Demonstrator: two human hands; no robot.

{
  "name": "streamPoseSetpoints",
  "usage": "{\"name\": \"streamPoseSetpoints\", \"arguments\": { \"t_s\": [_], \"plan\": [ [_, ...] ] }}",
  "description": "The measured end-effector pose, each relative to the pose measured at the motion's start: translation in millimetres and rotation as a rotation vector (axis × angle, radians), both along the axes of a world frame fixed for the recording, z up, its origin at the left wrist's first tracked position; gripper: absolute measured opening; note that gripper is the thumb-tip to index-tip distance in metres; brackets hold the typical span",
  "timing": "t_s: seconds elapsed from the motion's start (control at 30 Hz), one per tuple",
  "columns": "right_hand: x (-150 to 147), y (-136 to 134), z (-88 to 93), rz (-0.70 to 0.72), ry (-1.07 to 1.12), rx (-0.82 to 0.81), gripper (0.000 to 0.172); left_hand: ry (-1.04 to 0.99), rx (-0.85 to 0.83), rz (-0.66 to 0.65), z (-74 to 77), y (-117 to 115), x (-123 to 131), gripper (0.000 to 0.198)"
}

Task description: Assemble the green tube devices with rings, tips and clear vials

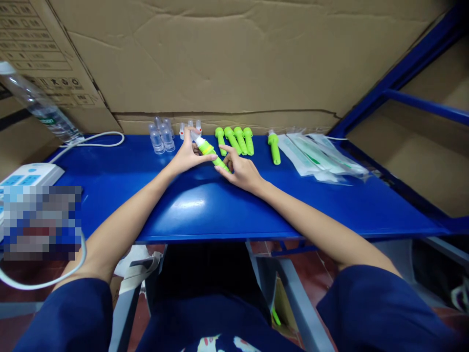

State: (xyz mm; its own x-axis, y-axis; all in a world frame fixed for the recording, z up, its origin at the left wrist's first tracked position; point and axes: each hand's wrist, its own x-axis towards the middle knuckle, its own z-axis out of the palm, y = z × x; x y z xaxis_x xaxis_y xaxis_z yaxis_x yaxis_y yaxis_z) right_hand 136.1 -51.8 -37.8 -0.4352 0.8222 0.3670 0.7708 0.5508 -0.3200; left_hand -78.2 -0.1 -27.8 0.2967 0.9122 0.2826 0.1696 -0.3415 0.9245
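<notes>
we hold the green tube [209, 152] between both hands above the blue shelf [205, 205]. our left hand [186, 155] pinches its white capped end, our right hand [240, 171] grips the green tail, fingers closed on it. best to keep both ends firmly gripped and in line. spare green tubes [234, 141] lie just beyond our fingertips, clear vials [161, 137] past the left ones.

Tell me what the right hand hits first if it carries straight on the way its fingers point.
Probably the green piece the right hand already pinches, then the left hand; past that, likely the clear caps, though depth is unclear.
</notes>
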Motion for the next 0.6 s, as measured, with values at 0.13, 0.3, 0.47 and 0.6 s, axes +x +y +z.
{"name": "streamPoseSetpoints", "arguments": {
  "t_s": [0.13,0.3,0.47,0.6],
  "plan": [
    [0,1,-0.5,0.009,0.010,0.009,0.069,0.059,0.028,0.009,1.1,1,-1,0.090],
    [0,1,0.2,0.043,0.030,0.015,0.067,0.140,0.077,0.043,4.2,-3,0,0.088],
    [-2,-3,5.6,0.098,0.028,-0.027,0.071,0.125,0.092,0.021,3.8,-13,12,0.091],
    [-2,-7,12.0,0.106,0.027,-0.073,0.078,0.124,0.094,0.011,3.7,-18,18,0.092]
  ]
}}
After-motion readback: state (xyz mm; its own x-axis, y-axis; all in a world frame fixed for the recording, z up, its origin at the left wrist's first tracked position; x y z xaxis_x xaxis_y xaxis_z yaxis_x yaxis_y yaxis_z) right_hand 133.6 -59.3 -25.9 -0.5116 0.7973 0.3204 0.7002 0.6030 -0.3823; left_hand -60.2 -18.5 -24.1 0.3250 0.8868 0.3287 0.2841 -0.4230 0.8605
